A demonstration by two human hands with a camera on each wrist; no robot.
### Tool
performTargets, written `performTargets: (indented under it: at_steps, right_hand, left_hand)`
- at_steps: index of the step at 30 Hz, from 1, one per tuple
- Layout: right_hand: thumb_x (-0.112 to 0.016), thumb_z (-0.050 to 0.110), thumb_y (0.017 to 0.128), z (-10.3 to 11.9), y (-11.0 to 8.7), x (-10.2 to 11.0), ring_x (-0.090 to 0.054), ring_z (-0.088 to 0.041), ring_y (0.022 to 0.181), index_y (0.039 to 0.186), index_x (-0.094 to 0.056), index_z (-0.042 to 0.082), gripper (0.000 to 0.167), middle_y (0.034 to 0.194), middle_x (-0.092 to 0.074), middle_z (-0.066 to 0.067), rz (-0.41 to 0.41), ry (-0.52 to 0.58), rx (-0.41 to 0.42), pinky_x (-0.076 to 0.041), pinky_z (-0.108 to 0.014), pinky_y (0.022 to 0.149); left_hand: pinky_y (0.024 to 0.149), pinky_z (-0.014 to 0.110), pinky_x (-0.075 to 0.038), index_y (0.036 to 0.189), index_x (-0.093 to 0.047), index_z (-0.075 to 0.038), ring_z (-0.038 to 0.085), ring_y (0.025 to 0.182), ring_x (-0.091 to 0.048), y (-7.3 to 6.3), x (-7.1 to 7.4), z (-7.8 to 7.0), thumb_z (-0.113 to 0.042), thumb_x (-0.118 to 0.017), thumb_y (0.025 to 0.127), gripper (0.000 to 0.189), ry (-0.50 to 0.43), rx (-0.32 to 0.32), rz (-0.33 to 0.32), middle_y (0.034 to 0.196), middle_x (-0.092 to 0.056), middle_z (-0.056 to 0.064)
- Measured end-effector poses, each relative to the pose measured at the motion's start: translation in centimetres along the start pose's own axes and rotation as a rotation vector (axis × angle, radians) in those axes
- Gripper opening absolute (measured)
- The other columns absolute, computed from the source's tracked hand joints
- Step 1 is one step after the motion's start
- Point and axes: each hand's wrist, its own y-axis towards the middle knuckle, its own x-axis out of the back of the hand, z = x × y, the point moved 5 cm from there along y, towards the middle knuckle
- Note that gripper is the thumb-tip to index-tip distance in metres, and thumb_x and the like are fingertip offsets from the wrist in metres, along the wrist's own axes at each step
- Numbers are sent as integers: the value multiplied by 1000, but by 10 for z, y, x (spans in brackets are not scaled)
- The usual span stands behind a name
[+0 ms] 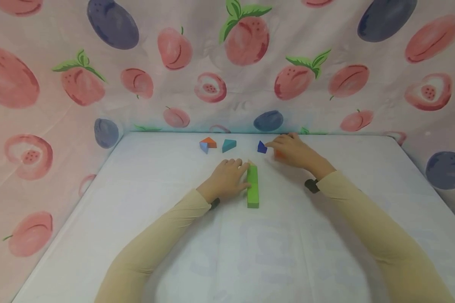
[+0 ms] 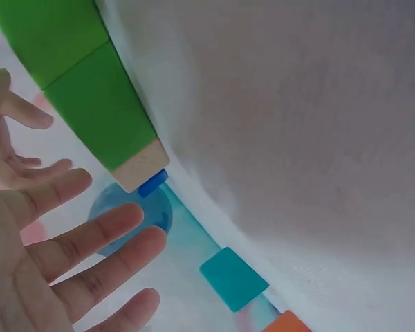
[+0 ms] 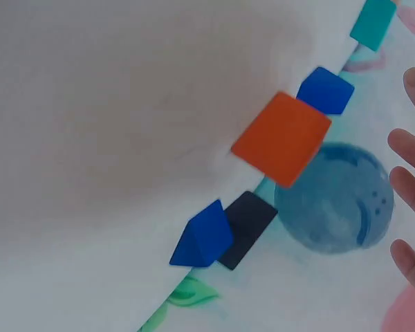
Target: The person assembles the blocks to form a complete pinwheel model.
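My left hand [image 1: 227,179] is beside a row of two green blocks [image 1: 252,185], its fingers extended along the row's left side. A pale wooden piece [image 2: 142,166] sits at the row's far end. Spread fingers of the left hand [image 2: 76,263] show in the left wrist view with nothing in them. Farther back, my right hand [image 1: 293,151] hovers over an orange block [image 3: 282,138], which it partly hides in the head view. A dark blue block [image 1: 262,147] lies by its fingertips. The right wrist view shows those fingers loose and apart from the blocks.
A teal block [image 1: 229,145], an orange triangular block [image 1: 209,142] and a light blue piece [image 1: 204,147] lie at the back left. Near the orange block are a blue prism [image 3: 204,235] and a black block [image 3: 247,228]. A fruit-print cloth [image 1: 212,50] hangs behind the table.
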Motion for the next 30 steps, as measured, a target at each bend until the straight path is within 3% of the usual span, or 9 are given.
performTargets:
  at_steps: [8, 12, 19, 30]
  right_hand:
    - [-75, 22, 80, -17, -16, 8, -50, -34, 118, 122, -61, 11, 46, 118, -62, -14, -44, 24, -89, -30, -60, 103]
    - [-74, 19, 79, -25, -22, 8, -49, -33, 120, 121, -61, 9, 45, 118, -63, -13, -47, 13, -123, -28, -60, 104]
    - [-73, 17, 80, -32, -24, -1, -49, -35, 115, 115, -63, 6, 38, 113, -64, -17, -39, 0, -118, -28, -61, 100]
    - [-74, 14, 78, -37, -9, -23, -53, -36, 109, 117, -61, 9, 42, 107, -66, -16, 7, -61, -52, -34, -60, 94]
  left_hand:
    - [102, 41, -40, 140, -41, -12, 23, 116, -52, 2, -7, 3, -56, -47, 91, 67, -20, 12, 12, 126, -54, 8]
    - [102, 41, -40, 140, -41, -12, 23, 115, -52, 2, -9, 3, -56, -47, 91, 66, -17, 12, 19, 126, -54, 8]
    - [101, 41, -42, 140, -41, -12, 23, 114, -53, 0, -7, 1, -54, -47, 92, 64, -27, 7, 22, 124, -55, 8]
    - [100, 41, -42, 139, -41, -12, 24, 114, -53, 1, -8, 1, -54, -47, 92, 63, -26, 4, 19, 125, -55, 9]
